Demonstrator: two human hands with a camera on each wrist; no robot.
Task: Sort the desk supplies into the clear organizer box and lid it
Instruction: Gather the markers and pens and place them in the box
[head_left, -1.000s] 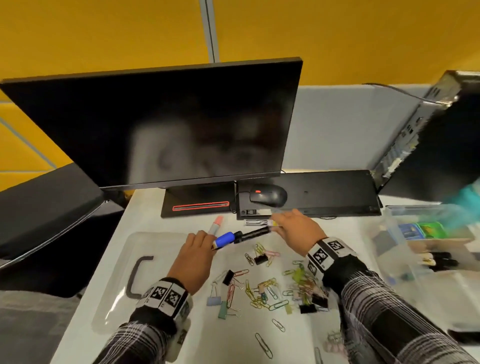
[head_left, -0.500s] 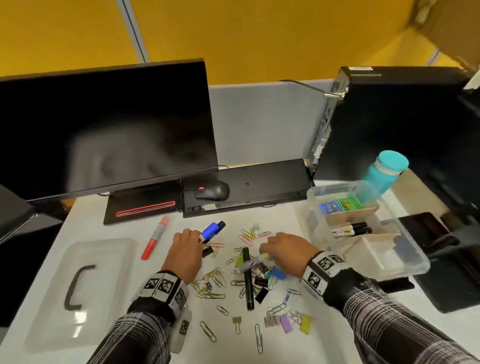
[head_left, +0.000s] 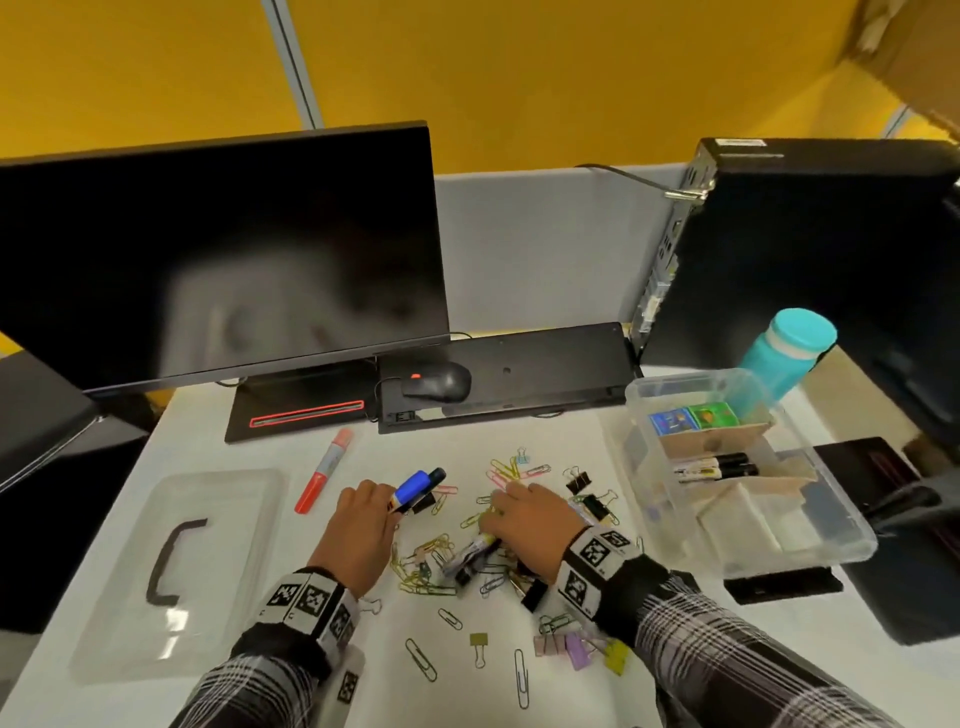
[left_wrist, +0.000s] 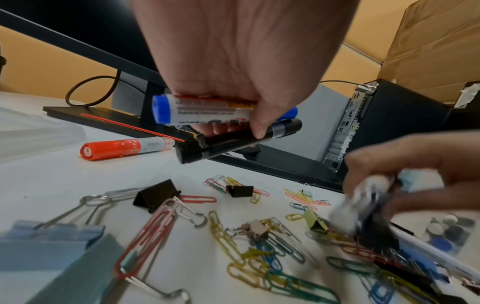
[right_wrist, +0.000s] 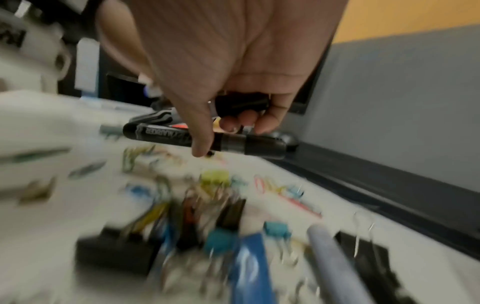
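My left hand (head_left: 387, 501) grips two markers together: a blue-capped white marker (left_wrist: 202, 111) and, under it, a black marker (left_wrist: 233, 142). My right hand (head_left: 498, 512) hovers over the pile of paper clips (head_left: 426, 566) and grips a black marker (right_wrist: 207, 139) plus a second, blurred marker (head_left: 472, 556). A red marker (head_left: 324, 470) lies loose on the desk, left of my left hand. The clear organizer box (head_left: 831, 551) stands open at the right with markers and small boxes in its compartments. Its clear lid (head_left: 176, 566) lies flat at the left.
Binder clips (head_left: 576, 649) and paper clips lie scattered across the white desk (head_left: 234, 452) in front of me. Behind them are a monitor (head_left: 218, 260), a mouse (head_left: 439, 382) on a black keyboard, a computer tower (head_left: 810, 249) and a teal bottle (head_left: 789, 348).
My right hand drew back from the keyboard to the clip pile, still gripping markers. My left hand kept the blue marker. The head view swung right, bringing the organizer box fully into sight.
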